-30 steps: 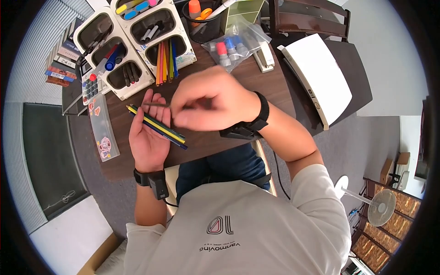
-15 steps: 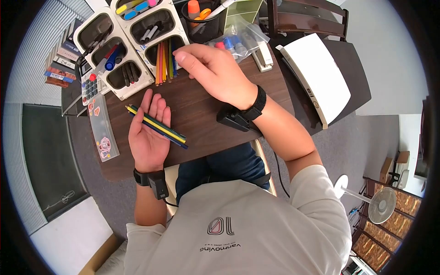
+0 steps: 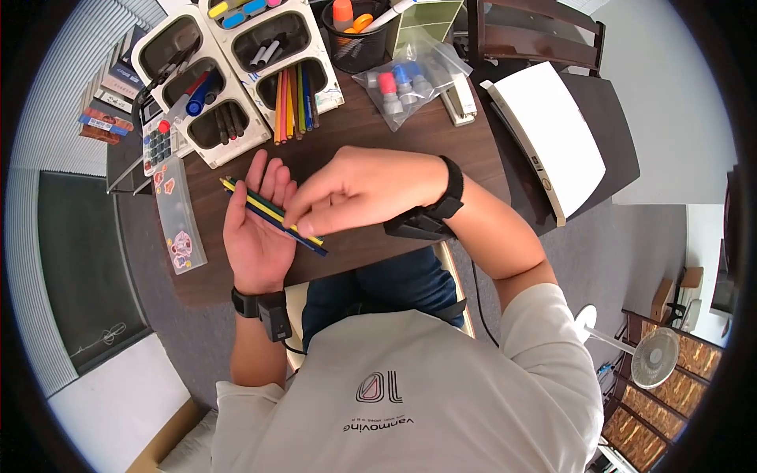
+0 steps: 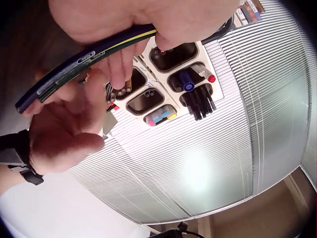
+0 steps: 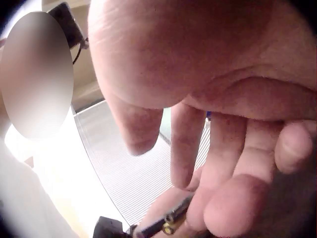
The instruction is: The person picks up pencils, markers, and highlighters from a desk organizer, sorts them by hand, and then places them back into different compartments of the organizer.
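Several pencils, dark blue, yellow and green (image 3: 260,206), lie slanted across the upturned palm of the left hand (image 3: 264,236). The left thumb closes over them near their pointed ends; the other fingers extend beyond. The right hand (image 3: 371,189) reaches over from the right, thumb and fingertips at the pencils' other ends, which poke out past the thumb. In the left wrist view, the dark blue pencil (image 4: 74,67) passes under the left hand (image 4: 143,17), with the right hand (image 4: 64,126) touching the far end. Pencil ends (image 5: 168,225) show below the right hand (image 5: 208,89) in the right wrist view.
White organizer (image 3: 209,158) with pens and colored pencils (image 3: 293,110) stands at the back. Near it are a mesh cup (image 3: 359,51), a bag of small bottles (image 3: 406,83), a stapler (image 3: 460,98) and a stickered clear case (image 3: 177,217). A white device (image 3: 552,142) is at right.
The right hand went from the left palm with a pencil to the organizer, then came back down to the pencils in the left hand. The left hand has barely moved.
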Available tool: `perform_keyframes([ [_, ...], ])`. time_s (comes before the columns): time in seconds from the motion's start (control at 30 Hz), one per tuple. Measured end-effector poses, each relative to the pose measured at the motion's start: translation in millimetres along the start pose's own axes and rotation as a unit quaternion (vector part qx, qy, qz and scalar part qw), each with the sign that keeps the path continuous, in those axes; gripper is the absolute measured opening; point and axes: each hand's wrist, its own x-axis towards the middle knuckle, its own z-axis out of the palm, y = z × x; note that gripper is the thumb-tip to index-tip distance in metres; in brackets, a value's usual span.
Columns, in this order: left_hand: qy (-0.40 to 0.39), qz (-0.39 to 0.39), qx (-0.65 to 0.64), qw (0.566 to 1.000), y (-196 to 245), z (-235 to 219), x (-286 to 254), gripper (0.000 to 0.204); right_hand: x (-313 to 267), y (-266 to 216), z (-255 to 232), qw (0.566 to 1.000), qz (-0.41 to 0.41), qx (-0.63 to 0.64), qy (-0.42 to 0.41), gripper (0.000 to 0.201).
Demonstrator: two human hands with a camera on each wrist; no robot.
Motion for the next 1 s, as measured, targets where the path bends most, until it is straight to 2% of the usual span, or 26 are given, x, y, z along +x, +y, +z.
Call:
perform_keyframes([
  [0.03,0.006,0.000,0.006,1.000,0.2,1.6,0.1,0.052,-0.2,-1.5,-1.0,0.999,0.031,-0.027,-0.030,0.026],
  [0.17,0.012,0.001,-0.002,1.000,-0.4,2.4,0.6,0.052,-1.7,-2.3,-1.1,1.000,0.020,0.000,-0.012,0.026],
  [0.23,0.022,0.003,-0.009,1.000,-1.7,4.2,-0.1,0.052,-4.5,-3.1,-4.6,0.997,-0.044,0.010,0.069,0.025],
  [0.27,0.022,0.003,-0.009,1.000,-1.2,4.4,-0.6,0.052,-5.1,-2.7,-4.5,0.987,-0.096,0.052,0.116,0.025],
  [0.3,0.009,0.000,-0.017,1.000,-0.6,4.4,-1.2,0.051,-7.6,-3.4,-5.5,0.974,-0.104,0.113,0.166,0.028],
  [0.33,-0.004,-0.002,-0.024,1.000,0.1,4.4,-1.5,0.051,-11.1,-4.6,-7.5,0.955,-0.112,0.174,0.215,0.032],
  [0.37,-0.004,-0.002,-0.025,1.000,1.1,2.7,-1.2,0.051,-13.2,-4.5,-12.1,0.928,-0.164,0.203,0.266,0.027],
  [0.47,-0.036,-0.021,-0.022,0.999,3.1,-1.4,-0.7,0.051,-16.5,6.1,-29.1,0.864,-0.236,0.219,0.387,0.043],
  [0.5,-0.040,-0.021,-0.021,0.999,2.7,-0.5,-0.4,0.051,-16.9,4.7,-30.7,0.864,-0.236,0.219,0.387,0.043],
  [0.57,-0.044,-0.023,-0.020,0.999,1.9,0.0,0.1,0.051,-17.6,-0.8,-33.5,0.832,-0.185,0.167,0.496,0.040],
  [0.6,-0.044,-0.022,-0.021,0.999,1.8,-0.2,0.0,0.051,-15.3,-2.2,-31.4,0.831,-0.185,0.166,0.497,0.040],
  [0.67,-0.044,-0.022,-0.022,0.999,1.7,0.0,-0.3,0.051,-3.5,-3.9,-23.7,0.821,-0.116,0.026,0.559,0.035],
  [0.7,-0.046,-0.022,-0.023,0.998,1.6,0.7,-0.5,0.051,1.8,3.0,-23.9,0.828,-0.127,-0.003,0.546,0.027],
  [0.73,-0.047,-0.022,-0.025,0.998,1.5,1.1,-0.5,0.051,1.1,5.9,-23.2,0.828,-0.127,-0.003,0.546,0.027],
  [0.8,-0.050,-0.022,-0.024,0.998,1.8,0.9,-0.1,0.051,1.0,6.3,-20.5,0.872,-0.046,-0.174,0.456,0.025],
  [0.83,-0.053,-0.023,-0.024,0.998,1.9,0.6,-0.3,0.051,2.6,6.2,-17.7,0.882,-0.025,-0.164,0.440,0.028],
  [1.0,-0.056,-0.024,-0.030,0.998,2.5,-1.0,-0.9,0.051,8.4,17.3,-16.2,0.878,-0.027,-0.196,0.435,0.033],
])
